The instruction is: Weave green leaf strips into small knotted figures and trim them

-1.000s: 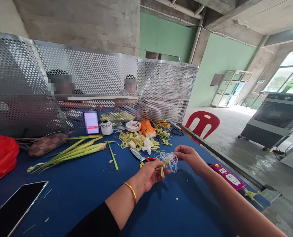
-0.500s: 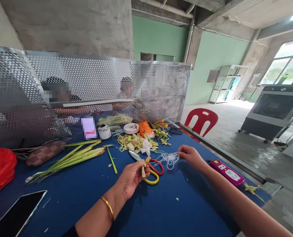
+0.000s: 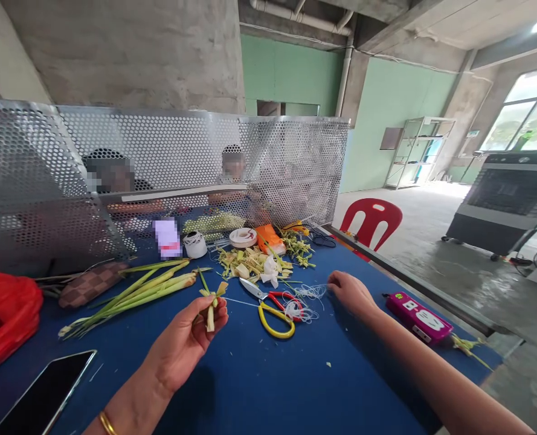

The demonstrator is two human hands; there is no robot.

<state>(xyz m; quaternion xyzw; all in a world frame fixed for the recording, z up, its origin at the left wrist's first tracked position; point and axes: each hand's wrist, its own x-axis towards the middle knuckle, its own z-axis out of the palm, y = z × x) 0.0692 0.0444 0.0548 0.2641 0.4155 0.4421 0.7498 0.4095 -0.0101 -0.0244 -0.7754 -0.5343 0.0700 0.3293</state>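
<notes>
The left hand [image 3: 187, 338] has shifted leftward, away from the scissors [image 3: 261, 296]; it pinches a small leaf bundle [image 3: 211, 317], whose long axis runs nearly up-and-down in view; white thread [image 3: 241, 301] stretches rightward from it; the right hand [image 3: 350, 294] is nearer the thread tangle [image 3: 311, 292] (whether gripping it, I cannot tell); the desk's [image 3: 272, 386] purple box [image 3: 418, 318] reads "B", the rest unclear.
</notes>
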